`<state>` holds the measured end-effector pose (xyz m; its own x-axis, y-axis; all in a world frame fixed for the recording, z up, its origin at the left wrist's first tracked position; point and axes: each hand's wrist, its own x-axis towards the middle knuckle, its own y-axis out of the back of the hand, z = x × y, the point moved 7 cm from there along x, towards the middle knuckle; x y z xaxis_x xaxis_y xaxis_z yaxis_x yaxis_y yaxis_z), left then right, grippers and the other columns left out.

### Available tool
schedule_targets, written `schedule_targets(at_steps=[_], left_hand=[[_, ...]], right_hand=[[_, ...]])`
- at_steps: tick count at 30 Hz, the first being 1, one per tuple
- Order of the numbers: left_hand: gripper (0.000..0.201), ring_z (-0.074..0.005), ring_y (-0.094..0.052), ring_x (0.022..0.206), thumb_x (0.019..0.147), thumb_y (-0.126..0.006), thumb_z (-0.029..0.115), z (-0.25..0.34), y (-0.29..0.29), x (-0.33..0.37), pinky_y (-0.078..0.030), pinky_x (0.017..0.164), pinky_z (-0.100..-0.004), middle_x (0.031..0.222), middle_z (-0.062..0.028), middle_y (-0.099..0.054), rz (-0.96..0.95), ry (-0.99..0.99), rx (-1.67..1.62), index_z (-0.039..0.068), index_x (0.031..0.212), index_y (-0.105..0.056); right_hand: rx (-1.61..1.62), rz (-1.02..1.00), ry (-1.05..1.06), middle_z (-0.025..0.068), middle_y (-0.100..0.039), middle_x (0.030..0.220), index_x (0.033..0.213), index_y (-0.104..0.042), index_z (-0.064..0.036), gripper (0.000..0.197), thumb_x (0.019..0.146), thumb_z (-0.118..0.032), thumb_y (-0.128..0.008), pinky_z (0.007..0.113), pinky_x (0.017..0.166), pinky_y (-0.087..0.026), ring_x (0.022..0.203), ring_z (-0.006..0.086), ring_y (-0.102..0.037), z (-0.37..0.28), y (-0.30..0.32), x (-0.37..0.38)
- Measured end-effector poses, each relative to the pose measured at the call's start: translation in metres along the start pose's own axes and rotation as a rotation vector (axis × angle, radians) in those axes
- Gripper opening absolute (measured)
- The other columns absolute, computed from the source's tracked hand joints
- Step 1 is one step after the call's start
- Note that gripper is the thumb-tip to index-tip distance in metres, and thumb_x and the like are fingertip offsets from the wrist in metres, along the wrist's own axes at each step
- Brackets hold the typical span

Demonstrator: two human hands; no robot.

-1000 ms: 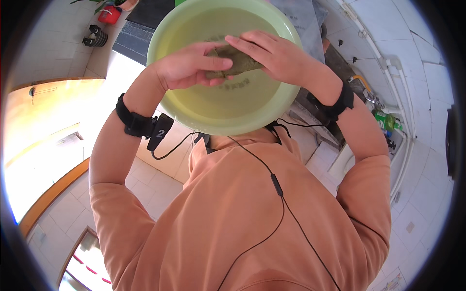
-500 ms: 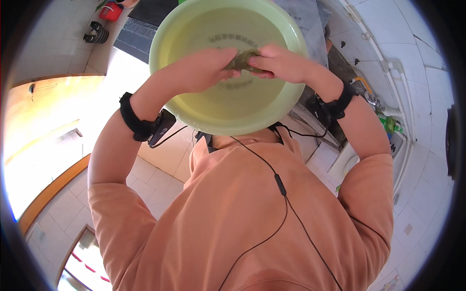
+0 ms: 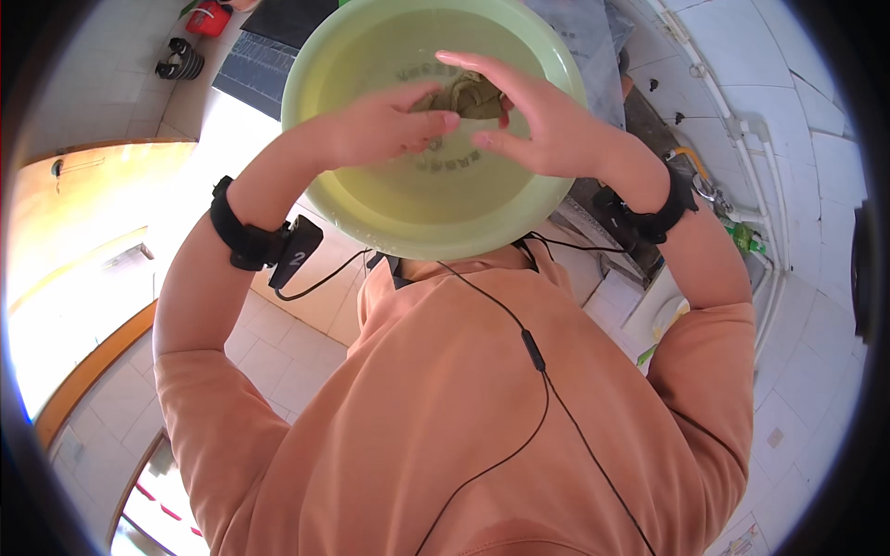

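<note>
- See the right hand point(image 3: 547, 120) spread open, index finger extended past the olive-green piece point(image 3: 471, 96), thumb apart on the nearer side.
- See the left hand point(image 3: 394, 125) curved at the opposite end, thumb and index apart; cannot tell whether gripping.
- Between both sets of fingers, find that piece crumpled, perhaps cloth; cannot tell if touching water.
- Below the fingers, see water point(image 3: 436, 199) inside a pale green basin point(image 3: 408, 243).
- Judge the handling as midway: seems partly folded, not yet outside the basin.
</note>
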<state>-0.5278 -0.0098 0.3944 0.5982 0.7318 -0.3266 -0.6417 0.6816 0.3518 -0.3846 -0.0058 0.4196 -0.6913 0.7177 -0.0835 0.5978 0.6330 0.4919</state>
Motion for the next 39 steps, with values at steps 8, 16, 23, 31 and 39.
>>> schedule_targets(at_steps=[8, 16, 23, 31, 39], left_hand=[[0.033, -0.0047, -0.024, 0.049, 0.098, -0.055, 0.037, 0.014, -0.026, -0.013, -0.020, 0.045, -0.0216, 0.063, 0.0046, -0.036, -0.557, 0.226, -0.920, 0.005, 0.106, -0.052], [0.032, -0.0089, -0.044, 0.060, 0.096, -0.056, 0.030, 0.018, -0.018, -0.002, -0.036, 0.055, -0.0230, 0.074, 0.0008, -0.049, -0.246, 0.018, -0.175, 0.004, 0.114, -0.051], [0.031, -0.0328, -0.065, 0.080, 0.096, -0.051, 0.025, 0.019, -0.006, 0.002, -0.051, 0.067, -0.0426, 0.089, -0.0143, -0.066, 0.201, -0.074, 0.598, 0.005, 0.119, -0.045], [0.022, -0.0298, -0.066, 0.072, 0.091, -0.055, 0.020, 0.017, -0.021, 0.006, -0.053, 0.058, -0.0406, 0.081, -0.0066, -0.065, 0.290, -0.009, 0.950, 0.012, 0.109, -0.046], [0.020, -0.0273, -0.065, 0.071, 0.087, -0.057, 0.015, 0.032, -0.009, 0.004, -0.053, 0.058, -0.0374, 0.078, -0.0030, -0.059, 0.423, -0.132, 1.269, 0.015, 0.106, -0.051]], right_hand=[[-0.519, 0.204, 0.655, 0.0086, -0.059, 0.093, 0.118, -0.054, -0.0089, 0.039, 0.085, -0.028, -0.067, 0.041, 0.069, -0.048, 0.083, 0.0307, -0.058, -0.038, 0.017, -0.005], [-0.283, 0.151, 0.309, 0.0121, -0.056, 0.070, 0.086, -0.057, -0.0021, 0.043, 0.096, -0.043, -0.050, 0.038, 0.060, -0.044, 0.066, 0.0299, -0.055, 0.004, 0.004, 0.012], [0.403, 0.116, -0.497, -0.0028, -0.036, 0.055, 0.074, -0.050, -0.0075, 0.056, 0.098, -0.056, -0.035, 0.027, 0.048, -0.025, 0.049, 0.0088, -0.029, 0.031, -0.021, 0.014], [0.845, 0.136, -0.897, -0.0062, -0.029, 0.051, 0.065, -0.034, -0.0160, 0.048, 0.093, -0.055, -0.039, 0.025, 0.041, -0.015, 0.042, 0.0066, -0.021, 0.043, -0.051, -0.005], [1.023, 0.041, -0.808, -0.0057, -0.029, 0.051, 0.063, -0.032, -0.0158, 0.037, 0.092, -0.039, -0.032, 0.026, 0.044, -0.019, 0.044, 0.0073, -0.022, 0.026, -0.046, -0.002]])
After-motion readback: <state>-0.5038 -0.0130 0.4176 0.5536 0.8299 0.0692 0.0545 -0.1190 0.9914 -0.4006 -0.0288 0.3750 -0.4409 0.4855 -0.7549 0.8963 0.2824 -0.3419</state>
